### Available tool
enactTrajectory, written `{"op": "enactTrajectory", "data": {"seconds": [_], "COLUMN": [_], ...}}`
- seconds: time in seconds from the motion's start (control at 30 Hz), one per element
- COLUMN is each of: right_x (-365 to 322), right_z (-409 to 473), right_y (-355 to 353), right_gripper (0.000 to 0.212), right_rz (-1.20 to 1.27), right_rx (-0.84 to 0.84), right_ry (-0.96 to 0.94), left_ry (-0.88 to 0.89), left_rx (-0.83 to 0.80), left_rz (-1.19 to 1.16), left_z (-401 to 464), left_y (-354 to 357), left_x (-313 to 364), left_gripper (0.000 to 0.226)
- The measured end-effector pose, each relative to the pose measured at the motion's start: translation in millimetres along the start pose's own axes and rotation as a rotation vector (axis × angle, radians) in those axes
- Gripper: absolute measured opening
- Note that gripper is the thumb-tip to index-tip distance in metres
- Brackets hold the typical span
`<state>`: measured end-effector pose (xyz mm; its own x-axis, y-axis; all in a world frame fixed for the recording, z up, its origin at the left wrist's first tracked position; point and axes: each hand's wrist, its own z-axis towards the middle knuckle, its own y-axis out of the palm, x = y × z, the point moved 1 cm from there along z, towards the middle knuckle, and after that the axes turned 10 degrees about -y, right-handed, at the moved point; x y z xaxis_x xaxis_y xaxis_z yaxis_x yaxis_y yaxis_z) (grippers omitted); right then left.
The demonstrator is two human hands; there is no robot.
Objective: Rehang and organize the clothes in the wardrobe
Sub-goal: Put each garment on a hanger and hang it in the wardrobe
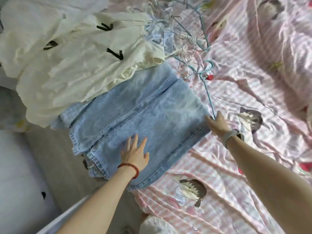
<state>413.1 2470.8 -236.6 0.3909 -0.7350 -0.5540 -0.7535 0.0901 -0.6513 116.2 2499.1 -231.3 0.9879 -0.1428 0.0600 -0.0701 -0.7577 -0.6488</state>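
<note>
Jeans: a folded pair of pale blue denim jeans point(138, 122) lies flat on the bed, near the edge at about 9 o'clock of the pink sheet.
Bed: a pink striped satin sheet with cartoon prints point(236, 166) covers it, crumpled toward 2 o'clock.
Left hand: the left hand point(135, 154), a red bead bracelet at the wrist, presses flat on the denim at 6 o'clock of the fold; its fingers point(133, 141) are straight and spread apart.
Right hand: the right hand point(217, 124), a pale band on the wrist, sits at the fold's 3 o'clock corner; its fingers look loosely apart, touching the denim edge and a teal wire, and I cannot tell if they pinch either.
Hangers: a tangled heap of thin teal and white wire hangers point(185, 39) lies at 12 o'clock, one long teal strand running down to the right hand.
Cream garment: a rumpled cream cloth with black marks point(70, 61) overlaps the jeans at 10 o'clock.
Risk: pulling one hanger could drag the whole tangle across and undo the fold; the slick sheet may let the jeans slide off the bed edge.
</note>
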Motion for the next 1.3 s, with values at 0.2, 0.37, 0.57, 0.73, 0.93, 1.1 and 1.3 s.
{"op": "enactTrajectory", "data": {"seconds": [0.2,0.37,0.57,0.73,0.93,1.1,1.3], "right_x": [-6,-9,2,23,70,80,78], "right_z": [26,2,-62,-103,-157,-165,-159], "right_y": [4,9,29,29,26,27,24], "right_gripper": [0.034,0.028,0.025,0.025,0.024,0.047,0.036], "right_rz": [0.203,0.168,0.231,0.219,0.223,0.178,0.143], "right_rx": [0.008,0.193,0.446,0.510,0.504,0.511,0.494], "right_ry": [0.067,-0.062,-0.134,-0.212,-0.203,-0.225,-0.186], "left_ry": [0.006,-0.029,0.064,0.292,0.394,0.485,0.557], "left_rx": [-0.111,-0.119,0.153,0.370,0.499,0.390,0.296], "left_rz": [0.031,-0.013,-0.109,-0.149,-0.093,0.260,0.372], "left_z": [11,12,10,22,27,41,54], "left_y": [10,-3,-40,-78,-106,-135,-141], "left_x": [-8,-3,27,67,115,151,196], "left_gripper": [0.061,0.053,0.040,0.040,0.053,0.060,0.049]}}
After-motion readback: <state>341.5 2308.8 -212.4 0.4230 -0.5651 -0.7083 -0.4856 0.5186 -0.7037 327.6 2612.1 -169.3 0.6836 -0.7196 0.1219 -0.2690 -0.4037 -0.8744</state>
